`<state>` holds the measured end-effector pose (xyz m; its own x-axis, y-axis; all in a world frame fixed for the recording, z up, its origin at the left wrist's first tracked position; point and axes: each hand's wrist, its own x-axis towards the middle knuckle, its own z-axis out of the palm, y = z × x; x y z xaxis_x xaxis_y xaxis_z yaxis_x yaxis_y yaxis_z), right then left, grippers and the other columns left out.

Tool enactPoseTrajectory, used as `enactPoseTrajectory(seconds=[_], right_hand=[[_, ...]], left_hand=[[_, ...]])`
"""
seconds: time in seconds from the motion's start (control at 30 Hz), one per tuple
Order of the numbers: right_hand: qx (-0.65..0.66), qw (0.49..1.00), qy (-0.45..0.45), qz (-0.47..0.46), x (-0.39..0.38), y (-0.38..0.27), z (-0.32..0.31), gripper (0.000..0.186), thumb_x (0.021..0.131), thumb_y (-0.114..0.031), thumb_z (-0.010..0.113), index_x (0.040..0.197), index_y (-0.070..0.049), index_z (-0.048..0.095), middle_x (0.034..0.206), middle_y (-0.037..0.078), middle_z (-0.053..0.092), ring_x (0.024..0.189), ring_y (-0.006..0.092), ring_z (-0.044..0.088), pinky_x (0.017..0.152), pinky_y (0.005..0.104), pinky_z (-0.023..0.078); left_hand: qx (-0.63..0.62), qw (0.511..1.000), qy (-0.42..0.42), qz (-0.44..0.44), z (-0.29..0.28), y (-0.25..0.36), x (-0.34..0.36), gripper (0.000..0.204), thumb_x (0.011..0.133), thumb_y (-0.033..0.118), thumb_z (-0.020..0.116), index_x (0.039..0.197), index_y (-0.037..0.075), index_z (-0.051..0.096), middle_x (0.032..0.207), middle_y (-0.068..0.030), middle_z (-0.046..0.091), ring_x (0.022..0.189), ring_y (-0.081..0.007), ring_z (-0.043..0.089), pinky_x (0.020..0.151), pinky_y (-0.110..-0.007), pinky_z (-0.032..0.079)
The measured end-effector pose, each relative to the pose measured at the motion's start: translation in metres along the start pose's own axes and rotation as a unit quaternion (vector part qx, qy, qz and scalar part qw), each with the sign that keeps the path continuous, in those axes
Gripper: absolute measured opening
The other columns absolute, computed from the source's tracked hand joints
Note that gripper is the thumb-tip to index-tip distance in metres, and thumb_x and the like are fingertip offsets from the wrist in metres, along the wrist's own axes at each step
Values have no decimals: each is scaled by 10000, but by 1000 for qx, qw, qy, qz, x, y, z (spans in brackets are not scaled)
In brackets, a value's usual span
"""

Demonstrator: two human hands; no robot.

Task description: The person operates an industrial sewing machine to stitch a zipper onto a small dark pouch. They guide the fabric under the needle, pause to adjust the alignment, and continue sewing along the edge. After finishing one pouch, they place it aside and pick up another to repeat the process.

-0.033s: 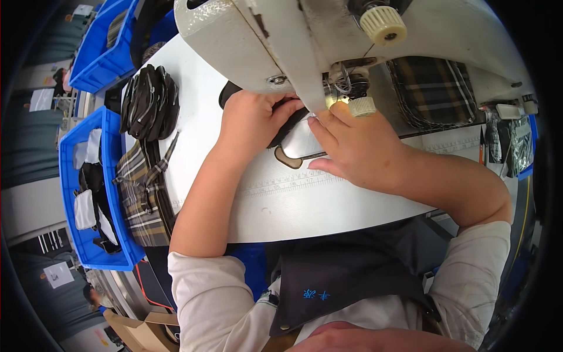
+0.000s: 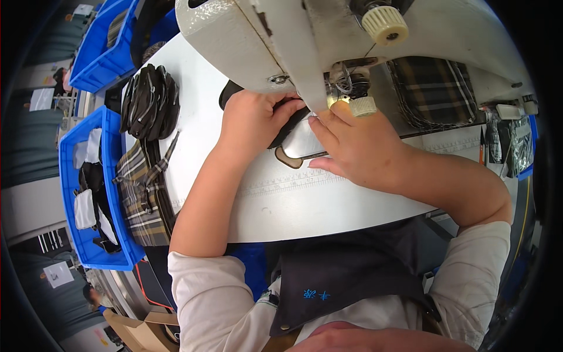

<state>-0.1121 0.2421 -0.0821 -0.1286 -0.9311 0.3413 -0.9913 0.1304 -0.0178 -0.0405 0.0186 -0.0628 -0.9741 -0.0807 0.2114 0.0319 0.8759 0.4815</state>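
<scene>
Under the head of a white sewing machine [image 2: 234, 38], my left hand [image 2: 249, 120] pinches a piece of black fabric [image 2: 287, 128] between thumb and fingers. The fabric runs up beside the needle area, where a small light glows. My right hand [image 2: 363, 144] lies over the shiny metal bed plate [image 2: 300, 141], fingers stretched toward the needle and thumb held apart. Its farthest fingertips are partly hidden by the machine, as is the needle. A bean-shaped brown patch with a dark rim [image 2: 288, 158] shows at the plate's near edge.
Dark zippered pieces [image 2: 149, 100] are heaped on the table's left, above plaid fabric [image 2: 141, 202]. Blue bins [image 2: 132, 258] stand beyond that edge. A plaid stack [image 2: 434, 91] lies right of the needle. A ruler strip [image 2: 270, 186] crosses the white tabletop [image 2: 328, 214].
</scene>
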Motion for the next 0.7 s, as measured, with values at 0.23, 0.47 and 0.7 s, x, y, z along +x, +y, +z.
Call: enactPoseTrajectory(seconds=[0.23,0.47,0.7], right_hand=[[23,1000,12,-1,2,3,-1,681,921,-539,735,1246,58,690,992,65,712,858,200,642,832,357,442],[41,999,18,-10,-2,2,3,625,885,-456,790,1338,-42,674,1379,63,664,1189,193,612,780,314,598],[71,997,-1,-10,1,1,-3,563,896,-425,791,1294,-45,675,1368,91,672,1126,199,641,839,340,547]], left_hand=[[-10,1000,22,-4,4,-1,-2,187,905,233,810,1017,85,835,885,-112,793,766,-308,748,702,-380,585],[-59,992,-82,-78,-16,7,-13,409,843,210,855,1217,106,725,1110,-83,751,973,-295,723,826,-385,587],[-57,993,-97,27,-24,13,-26,485,787,82,809,1244,99,651,1197,-94,700,1124,-328,672,931,-423,571]])
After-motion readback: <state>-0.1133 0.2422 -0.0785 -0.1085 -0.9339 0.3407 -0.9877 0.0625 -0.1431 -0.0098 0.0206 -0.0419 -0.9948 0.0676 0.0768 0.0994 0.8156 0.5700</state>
